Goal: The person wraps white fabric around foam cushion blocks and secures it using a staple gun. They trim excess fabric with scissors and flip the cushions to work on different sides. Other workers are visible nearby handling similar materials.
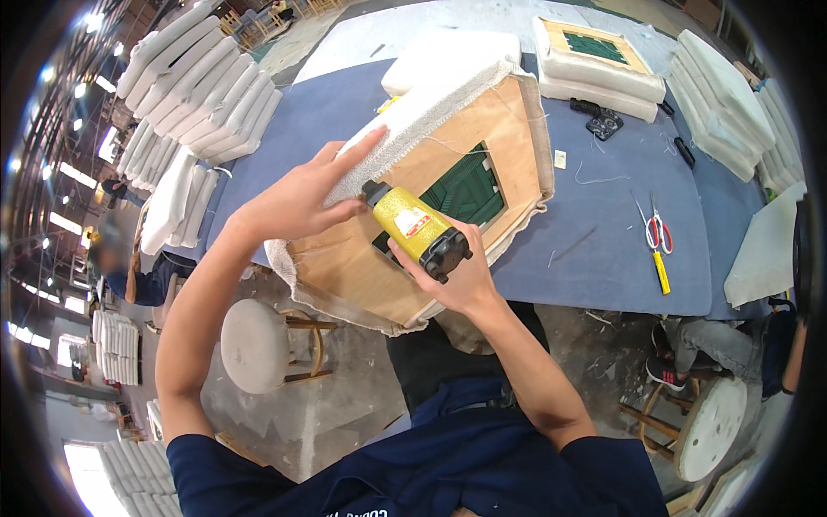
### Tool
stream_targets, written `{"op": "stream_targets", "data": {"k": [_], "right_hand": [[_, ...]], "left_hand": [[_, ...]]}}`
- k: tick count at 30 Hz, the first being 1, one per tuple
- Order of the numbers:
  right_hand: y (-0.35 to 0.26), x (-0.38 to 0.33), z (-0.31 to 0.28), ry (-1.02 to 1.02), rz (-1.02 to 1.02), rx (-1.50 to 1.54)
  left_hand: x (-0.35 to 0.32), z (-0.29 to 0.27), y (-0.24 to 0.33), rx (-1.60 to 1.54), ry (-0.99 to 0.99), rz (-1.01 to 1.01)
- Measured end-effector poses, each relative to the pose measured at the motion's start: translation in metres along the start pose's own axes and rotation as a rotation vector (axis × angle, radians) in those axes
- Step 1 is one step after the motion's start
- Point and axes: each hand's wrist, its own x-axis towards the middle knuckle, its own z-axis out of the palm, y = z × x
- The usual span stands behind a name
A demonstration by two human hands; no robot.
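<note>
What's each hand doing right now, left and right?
Left hand: open, flat, pressing white fabric onto the wooden seat frame.
Right hand: closed around the yellow staple gun.

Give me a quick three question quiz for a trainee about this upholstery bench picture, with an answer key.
1. True or false: the right hand holds the yellow staple gun.
2. What does the left hand press against the wooden seat frame? A) white fabric B) red-handled scissors C) black strap
3. Which tool lies on the blue table to the right of the seat frame?

Key: 1 true. 2 A, the white fabric. 3 the red-handled scissors.
</note>
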Motion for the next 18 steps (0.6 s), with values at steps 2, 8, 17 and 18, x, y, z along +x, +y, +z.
{"op": "stream_targets", "data": {"k": [2,8,17,18], "right_hand": [[0.0,-0.012,0.002,-0.011,0.07,0.002],[0.065,-0.077,0.043,0.097,0.031,-0.214],[0.047,-0.069,0.019,-0.041,0.147,-0.181],[0.033,-0.065,0.011,-0.051,0.135,-0.232]], "left_hand": [[-0.009,0.001,-0.053,-0.356,0.086,0.133],[-0.04,0.011,-0.045,-0.352,0.087,-0.03],[-0.06,0.013,0.002,0.133,0.023,-0.174],[-0.062,0.014,-0.001,0.136,0.03,-0.151]]}}
